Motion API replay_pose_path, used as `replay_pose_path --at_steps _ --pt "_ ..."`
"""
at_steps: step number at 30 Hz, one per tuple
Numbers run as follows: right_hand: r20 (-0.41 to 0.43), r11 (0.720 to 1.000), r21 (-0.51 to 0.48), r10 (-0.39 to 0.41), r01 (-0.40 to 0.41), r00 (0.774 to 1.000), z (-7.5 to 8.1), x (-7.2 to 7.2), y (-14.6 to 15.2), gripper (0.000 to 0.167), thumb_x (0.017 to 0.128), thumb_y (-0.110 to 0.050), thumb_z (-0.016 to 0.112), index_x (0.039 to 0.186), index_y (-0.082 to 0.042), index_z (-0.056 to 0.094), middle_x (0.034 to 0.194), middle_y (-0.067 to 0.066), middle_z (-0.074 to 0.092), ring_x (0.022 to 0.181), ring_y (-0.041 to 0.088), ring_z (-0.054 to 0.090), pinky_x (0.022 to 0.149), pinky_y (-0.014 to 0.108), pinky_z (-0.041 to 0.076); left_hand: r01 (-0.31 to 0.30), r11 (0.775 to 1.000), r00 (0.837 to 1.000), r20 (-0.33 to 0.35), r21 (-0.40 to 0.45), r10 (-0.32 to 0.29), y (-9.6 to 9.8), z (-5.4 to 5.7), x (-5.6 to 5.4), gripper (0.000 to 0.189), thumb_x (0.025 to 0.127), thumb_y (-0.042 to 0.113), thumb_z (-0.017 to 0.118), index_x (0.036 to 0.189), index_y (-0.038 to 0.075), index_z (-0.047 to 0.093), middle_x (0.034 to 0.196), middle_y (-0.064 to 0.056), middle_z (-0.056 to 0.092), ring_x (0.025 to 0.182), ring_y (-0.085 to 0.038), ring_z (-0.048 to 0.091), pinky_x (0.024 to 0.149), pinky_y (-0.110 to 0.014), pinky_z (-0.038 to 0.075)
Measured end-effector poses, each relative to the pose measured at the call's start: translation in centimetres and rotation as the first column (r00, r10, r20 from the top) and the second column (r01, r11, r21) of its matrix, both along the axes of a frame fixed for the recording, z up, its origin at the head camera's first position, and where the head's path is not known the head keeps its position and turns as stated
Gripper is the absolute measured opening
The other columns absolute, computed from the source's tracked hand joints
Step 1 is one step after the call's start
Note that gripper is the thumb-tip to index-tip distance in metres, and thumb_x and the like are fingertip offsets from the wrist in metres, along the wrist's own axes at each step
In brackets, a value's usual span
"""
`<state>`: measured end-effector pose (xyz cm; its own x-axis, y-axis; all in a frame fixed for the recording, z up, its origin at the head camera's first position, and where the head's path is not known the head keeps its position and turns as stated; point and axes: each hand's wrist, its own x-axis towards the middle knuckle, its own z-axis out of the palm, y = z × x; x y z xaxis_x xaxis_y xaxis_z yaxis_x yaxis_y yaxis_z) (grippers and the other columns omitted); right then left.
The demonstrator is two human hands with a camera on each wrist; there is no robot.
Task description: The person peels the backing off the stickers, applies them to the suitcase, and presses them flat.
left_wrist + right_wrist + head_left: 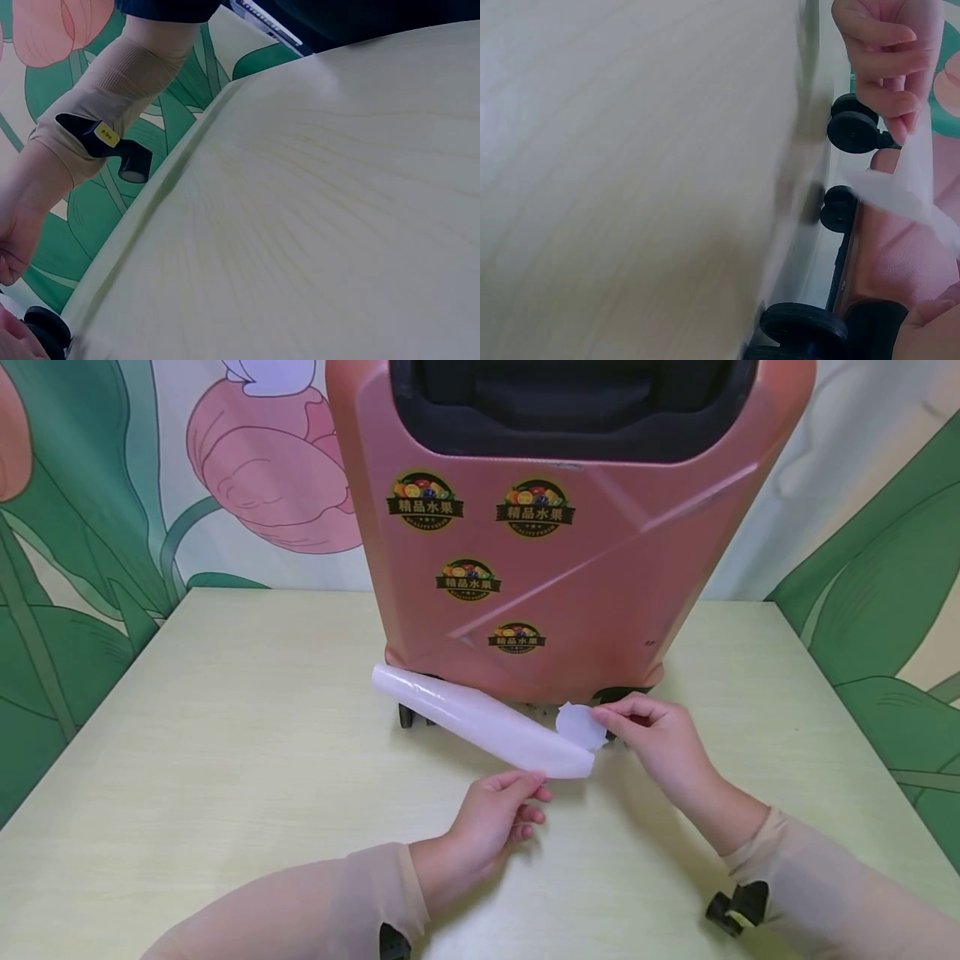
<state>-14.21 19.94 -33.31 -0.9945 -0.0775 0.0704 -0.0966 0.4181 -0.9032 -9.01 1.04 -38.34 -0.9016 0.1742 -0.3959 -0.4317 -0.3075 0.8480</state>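
Note:
My left hand (pixel 487 818) pinches the lower edge of a curled, glossy white sheet (pixel 480 718), which slants down to the right before the suitcase. Between thumb and finger of my right hand (pixel 667 743) is a small round sticker (pixel 579 727), its plain white back towards me, beside the sheet's right end. The pink suitcase (pixel 585 602) stands upright on the table behind both hands. On its face are several round fruit stickers (pixel 535 508) with dark bands. The right wrist view shows the left hand's curled fingers (pixel 889 64) on the sheet; the right hand's fingertips are out of that view.
Black wheels (pixel 853 131) under the suitcase rest on the pale wood table (pixel 225 735). A black handle recess (pixel 570 410) lies at the suitcase's top. Behind hangs a cloth (pixel 277 468) printed with flowers and leaves. Both sleeves carry black wrist cameras (pixel 738 908).

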Motion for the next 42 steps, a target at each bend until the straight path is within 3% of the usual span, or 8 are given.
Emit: replay_pose_path --at_steps 6,13,16,20,26,29,37,42 --pt "-0.049 0.998 -0.055 -0.019 0.016 0.999 -0.1 -0.2 0.1 0.030 0.084 -0.024 0.070 0.093 0.004 0.068 0.082 -0.016 0.066 0.078 0.006 0.055 0.065 0.020 0.046 0.099 0.995 0.993 0.065 0.022 -0.100 -0.4 -0.1 0.0 0.035 0.094 0.022 0.055 0.112 -0.007 0.058 0.079 -0.001 0.063 0.054 -0.003 0.054 0.046 -0.014 0.041" --pt "-0.225 0.999 -0.040 0.006 -0.015 0.974 0.2 0.6 -0.4 0.015 0.082 -0.013 0.072 0.088 0.002 0.072 0.078 -0.005 0.063 0.065 0.013 0.048 0.054 0.020 0.041 0.427 0.903 0.895 0.121 0.049 -0.429 -1.5 2.0 -0.1 0.040 0.094 0.029 0.051 0.119 -0.002 0.054 0.092 -0.005 0.068 0.064 -0.006 0.061 0.049 -0.013 0.044" --pt "-0.343 0.999 -0.015 0.025 -0.032 0.939 0.3 0.8 -0.7 0.008 0.079 -0.005 0.073 0.085 -0.002 0.073 0.075 -0.003 0.060 0.060 0.012 0.045 0.050 0.020 0.038 0.441 0.895 0.893 0.067 0.069 -0.445 -2.1 3.3 -0.8 0.041 0.095 0.026 0.050 0.124 -0.003 0.055 0.086 -0.001 0.067 0.063 -0.004 0.060 0.050 -0.013 0.044" --pt "-0.620 0.990 0.095 0.138 -0.100 0.773 0.4 0.7 -0.7 0.007 0.078 -0.007 0.074 0.082 -0.001 0.073 0.071 0.000 0.057 0.055 0.008 0.041 0.048 0.018 0.034 0.343 0.933 0.939 -0.012 0.108 -0.344 -2.5 5.3 -1.7 0.042 0.095 0.026 0.052 0.125 -0.003 0.055 0.082 0.003 0.061 0.062 -0.004 0.057 0.051 -0.013 0.042" --pt "-0.920 0.950 0.299 0.311 -0.085 0.239 1.0 0.3 -1.3 0.033 0.090 -0.025 0.063 0.070 0.000 0.072 0.062 0.002 0.057 0.049 0.012 0.045 0.045 0.021 0.040 0.255 0.963 0.966 -0.052 0.087 -0.251 -2.6 6.8 -2.4 0.041 0.093 0.027 0.057 0.120 -0.003 0.059 0.078 0.004 0.053 0.062 -0.006 0.054 0.052 -0.015 0.041" --pt "-0.942 0.944 0.325 0.329 -0.063 0.070 1.6 0.4 -1.8 0.030 0.089 -0.019 0.064 0.065 -0.002 0.071 0.059 0.002 0.056 0.044 0.015 0.045 0.041 0.025 0.040 0.241 0.968 0.970 -0.043 0.075 -0.239 -2.5 6.9 -2.6 0.038 0.093 0.025 0.058 0.117 -0.004 0.060 0.075 0.004 0.053 0.060 -0.006 0.053 0.051 -0.015 0.041" --pt "-0.897 0.896 0.442 0.439 -0.047 -0.052 2.3 0.8 -1.8 0.025 0.090 -0.010 0.062 0.068 -0.002 0.072 0.059 0.002 0.057 0.042 0.015 0.041 0.037 0.024 0.035 0.184 0.983 0.980 -0.081 -0.015 -0.184 -2.0 6.9 -3.0 0.016 0.089 0.018 0.063 0.095 0.003 0.065 0.068 0.002 0.054 0.058 -0.007 0.054 0.049 -0.017 0.041" --pt "-0.896 0.896 0.443 0.444 -0.033 0.018 1.6 0.5 -1.3 0.026 0.091 -0.017 0.062 0.071 -0.003 0.073 0.063 0.002 0.059 0.045 0.014 0.045 0.040 0.025 0.039 0.121 0.985 0.960 -0.239 -0.127 -0.149 -1.8 6.7 -3.4 0.021 0.088 0.013 0.063 0.100 -0.004 0.066 0.068 0.000 0.054 0.058 -0.008 0.054 0.050 -0.020 0.043"
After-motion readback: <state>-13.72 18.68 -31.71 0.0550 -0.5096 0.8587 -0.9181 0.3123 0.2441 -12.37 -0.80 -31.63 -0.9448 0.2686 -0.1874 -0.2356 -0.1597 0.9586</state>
